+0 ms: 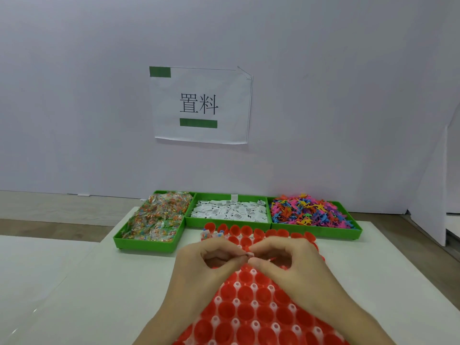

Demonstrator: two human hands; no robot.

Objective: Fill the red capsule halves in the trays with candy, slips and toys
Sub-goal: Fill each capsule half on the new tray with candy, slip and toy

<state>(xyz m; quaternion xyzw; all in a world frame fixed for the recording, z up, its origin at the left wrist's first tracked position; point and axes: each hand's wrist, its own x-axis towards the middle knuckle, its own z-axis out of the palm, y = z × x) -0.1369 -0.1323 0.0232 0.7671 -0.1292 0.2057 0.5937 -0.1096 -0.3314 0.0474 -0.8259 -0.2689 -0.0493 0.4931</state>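
Upright empty red capsule halves (251,312) filling white tray (254,272)

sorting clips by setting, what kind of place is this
Probably a small packing or assembly workstation: three green bins of candy, slips and toys sit along a plain partition, a printed sign hangs above them, and a tray of red capsule halves lies under the hands.

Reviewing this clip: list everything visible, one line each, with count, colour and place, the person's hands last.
green trays: three, green, side by side at the table's far edge
candy packets: many, multicoloured in clear wrap, left tray
slips: many, white with black print, middle tray
toys: many, pink, blue, orange and yellow, right tray
capsule halves: many, red, in a white holder, mostly empty
paper sign: one, white with green strips, on the wall
table: one, white
left hand, right hand: fingertips meeting, pinching something small over the capsules
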